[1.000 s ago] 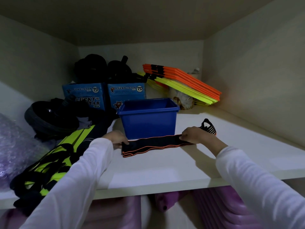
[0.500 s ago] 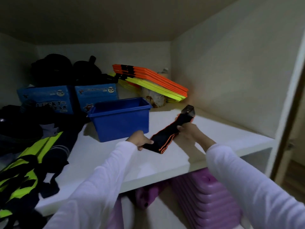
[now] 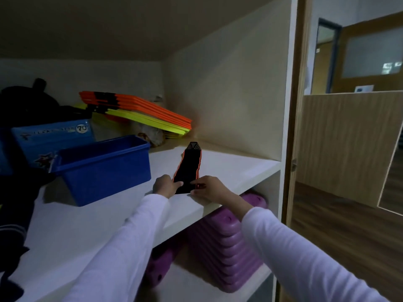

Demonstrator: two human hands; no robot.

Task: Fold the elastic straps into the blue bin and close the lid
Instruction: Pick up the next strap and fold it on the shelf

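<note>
Two hands meet at the near end of the folded black, orange-edged elastic strap (image 3: 188,168) I see lying on the white shelf (image 3: 229,166). Left hand (image 3: 164,185) and right hand (image 3: 207,188) each seem to pinch it, right of the open blue bin (image 3: 104,168).

Matt black cloth strap (image 3: 189,168) with orange edging; glossy blue plastic bin (image 3: 102,168); smooth matt white shelf (image 3: 229,168).
</note>
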